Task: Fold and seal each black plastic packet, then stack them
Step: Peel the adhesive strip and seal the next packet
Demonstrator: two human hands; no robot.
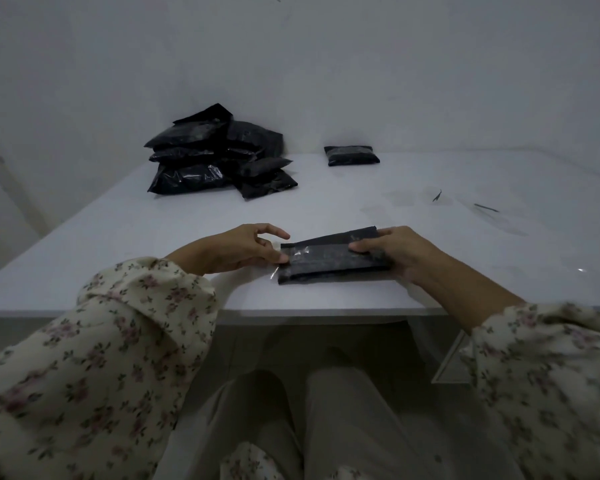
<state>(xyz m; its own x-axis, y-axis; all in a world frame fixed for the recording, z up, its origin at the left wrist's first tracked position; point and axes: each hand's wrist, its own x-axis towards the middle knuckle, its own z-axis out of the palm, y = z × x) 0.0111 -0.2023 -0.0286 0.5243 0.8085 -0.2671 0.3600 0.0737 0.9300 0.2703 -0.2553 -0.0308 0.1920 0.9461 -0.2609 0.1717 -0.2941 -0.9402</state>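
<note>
Down at six o'clock on the table (361, 209), close to its near edge, a folded black packet (329, 259) lies lengthwise from nine to three between both hands. The left hand (236, 249) sits at the packet's nine o'clock end: its thumb (278, 259) presses flat on a strip of clear tape (300, 252) over the fold, while the other fingers are loosely spread and lifted clear of the plastic, gripping nothing. The right hand (402, 252) grips the three o'clock end, with its thumb (361, 247) lying across the top and its fingers curled around the far edge. At eleven o'clock, well apart from the hands, a loose pile (215, 157) of black packets leans against the wall. A lone packet (351, 155) rests at twelve o'clock by the table's far edge. Two thin dark scraps (437, 195) lie toward two o'clock.
</note>
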